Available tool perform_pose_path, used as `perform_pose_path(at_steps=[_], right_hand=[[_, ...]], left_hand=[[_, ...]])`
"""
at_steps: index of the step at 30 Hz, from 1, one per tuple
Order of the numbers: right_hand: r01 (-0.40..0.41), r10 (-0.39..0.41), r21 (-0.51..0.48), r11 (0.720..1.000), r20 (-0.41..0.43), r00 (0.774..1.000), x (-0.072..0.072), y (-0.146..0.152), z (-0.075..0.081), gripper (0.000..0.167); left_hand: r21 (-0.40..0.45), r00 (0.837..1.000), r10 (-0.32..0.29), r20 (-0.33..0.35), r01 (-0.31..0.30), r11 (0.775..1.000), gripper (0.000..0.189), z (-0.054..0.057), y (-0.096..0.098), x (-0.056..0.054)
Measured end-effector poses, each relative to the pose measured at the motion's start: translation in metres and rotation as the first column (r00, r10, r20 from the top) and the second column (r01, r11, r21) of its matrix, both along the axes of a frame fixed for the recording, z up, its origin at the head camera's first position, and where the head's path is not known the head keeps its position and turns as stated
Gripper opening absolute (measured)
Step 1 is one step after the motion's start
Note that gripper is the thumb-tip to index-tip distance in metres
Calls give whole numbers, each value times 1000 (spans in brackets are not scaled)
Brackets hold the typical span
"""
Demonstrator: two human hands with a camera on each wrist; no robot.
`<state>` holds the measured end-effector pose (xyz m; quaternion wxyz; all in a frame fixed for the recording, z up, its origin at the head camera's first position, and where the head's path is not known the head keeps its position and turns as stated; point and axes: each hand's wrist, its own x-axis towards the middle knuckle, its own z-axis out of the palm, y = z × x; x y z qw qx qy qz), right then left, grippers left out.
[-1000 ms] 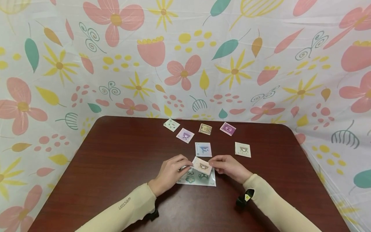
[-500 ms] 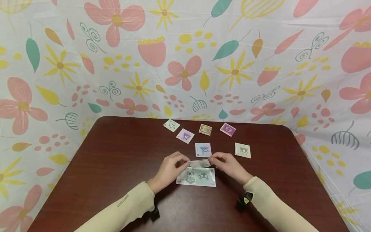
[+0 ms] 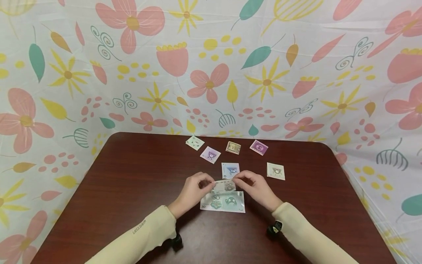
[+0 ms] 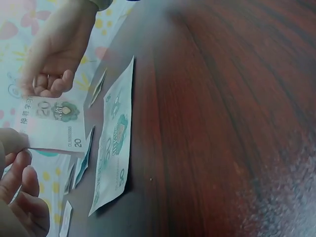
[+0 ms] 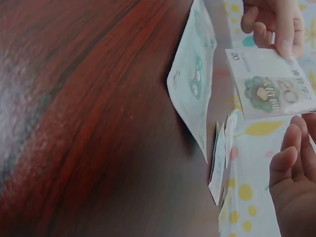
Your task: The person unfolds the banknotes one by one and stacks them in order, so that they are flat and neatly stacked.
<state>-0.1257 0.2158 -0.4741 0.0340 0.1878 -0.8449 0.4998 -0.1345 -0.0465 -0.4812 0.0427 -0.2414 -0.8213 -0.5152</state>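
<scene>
My left hand (image 3: 191,192) pinches the left end of a folded 20 play banknote (image 3: 225,185) between thumb and fingers. At the opposite end, my right hand (image 3: 258,189) pinches the same note near its upper corner. The wrist views show the note held above the table, its printed "20" and green flower-like emblem facing the cameras. Beneath it, closer to the person, a green 50 play banknote (image 3: 222,202) lies unfolded, its edges slightly raised in the left wrist view. Just beyond the hands lies a folded blue note (image 3: 230,170).
Farther back on the brown table (image 3: 141,176) lie several folded notes, among them a pale green one (image 3: 195,143), a lilac one (image 3: 210,154), a brown one (image 3: 233,147) and a purple one (image 3: 259,147). A cream one (image 3: 275,171) sits at right. A flowered cloth (image 3: 211,47) hangs behind.
The folded 20 note has tipped: its cartoon face showed first, then it was nearly edge-on, and now its "20" print faces the head camera. My right hand has shifted slightly left.
</scene>
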Motion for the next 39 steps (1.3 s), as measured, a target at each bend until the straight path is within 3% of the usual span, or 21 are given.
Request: perform_pose_path(at_steps=[4,12,20,28,39], right_hand=[[3,-2,23,1000,-21,1000,0,-3,-2,6],[30,-29,-27,999,46,999,-1,-5,-1,8],[52,-48,-65,996,69,997,0,-4,1,3],[54,-48,-69,996,85,995,0,-8,3,6],[69,-67,-30,997,61,996,2,-11,4,6]], left_hand=[[15,999,10,34,-11,1000,4,1,0,0],[86,988,76,137,-88,992,10,0,3,0],[102,981,97,167,-115,988,10,-1,5,2],[81,986,109,129,-120,989,10,-2,6,1],[139,981,193,36,-196,971,7,-6,8,2]])
